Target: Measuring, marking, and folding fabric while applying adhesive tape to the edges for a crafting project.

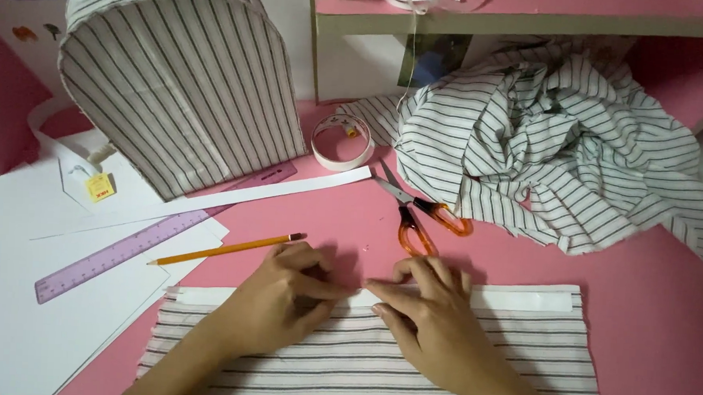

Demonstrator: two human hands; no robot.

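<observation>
A rectangle of white cloth with dark stripes [518, 355] lies flat on the pink table [648, 289] in front of me. A white strip [521, 298] runs along its far edge. My left hand [284, 297] and my right hand [426, 303] both press on that strip near its middle, fingertips almost meeting. Neither hand lifts anything; the fingers pinch and flatten the strip against the cloth. Just beyond the hands lie orange-handled scissors [418, 216] and an orange pencil [227, 249].
A purple ruler [128, 251] rests on white paper sheets [39, 302] at the left. A striped fabric-covered arched box [175, 79] stands at the back left, a tape roll [342, 142] beside it. Crumpled striped cloth [575, 144] fills the back right under a shelf [525, 23].
</observation>
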